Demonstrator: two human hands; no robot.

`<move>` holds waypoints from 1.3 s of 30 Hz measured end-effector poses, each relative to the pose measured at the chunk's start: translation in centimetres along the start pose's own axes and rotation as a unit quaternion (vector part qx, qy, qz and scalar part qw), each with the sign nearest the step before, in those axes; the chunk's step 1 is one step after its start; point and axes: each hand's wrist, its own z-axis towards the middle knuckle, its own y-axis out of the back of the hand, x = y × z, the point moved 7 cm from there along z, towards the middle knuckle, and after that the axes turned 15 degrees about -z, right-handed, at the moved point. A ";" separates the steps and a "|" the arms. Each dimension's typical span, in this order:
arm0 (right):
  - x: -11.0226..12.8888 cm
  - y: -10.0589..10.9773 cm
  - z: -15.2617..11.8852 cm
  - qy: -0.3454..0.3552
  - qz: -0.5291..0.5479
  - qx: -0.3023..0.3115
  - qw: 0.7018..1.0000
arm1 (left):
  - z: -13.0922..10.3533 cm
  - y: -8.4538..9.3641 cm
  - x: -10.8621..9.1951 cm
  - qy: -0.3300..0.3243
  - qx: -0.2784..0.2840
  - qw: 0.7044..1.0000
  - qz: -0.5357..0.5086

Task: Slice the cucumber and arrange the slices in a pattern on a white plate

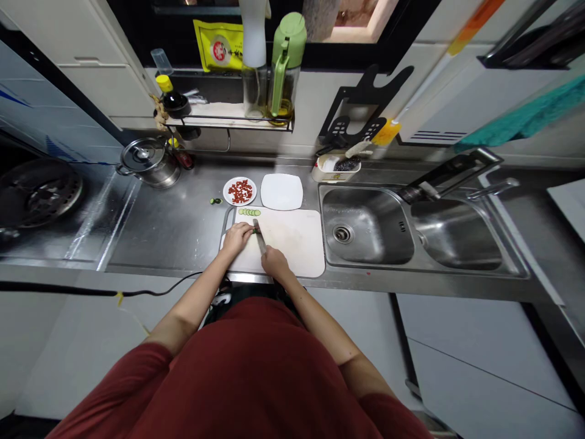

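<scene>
Presently, slicing appears under way: on the left half of the cutting board [299, 244], the left hand [236, 239] holds a mostly hidden green piece [255, 231] while the right hand [275, 263] grips the knife [261, 241], the next stroke likely calling for a steady hold.

Knife [261, 241] near slices [249, 212], probably cucumber

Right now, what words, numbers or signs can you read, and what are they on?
None I can read for sure.
Yellow packet: characters and a red round logo, too blurred.
Cutting board: faint corner mark, too small.
Utensil holder: tiny front marking, too small.
</scene>
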 end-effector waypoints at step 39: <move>0.4 -0.4 0.3 -0.006 -0.012 0.004 1.000 | -0.1 0.0 0.0 -0.033 -0.016 0.999 -0.012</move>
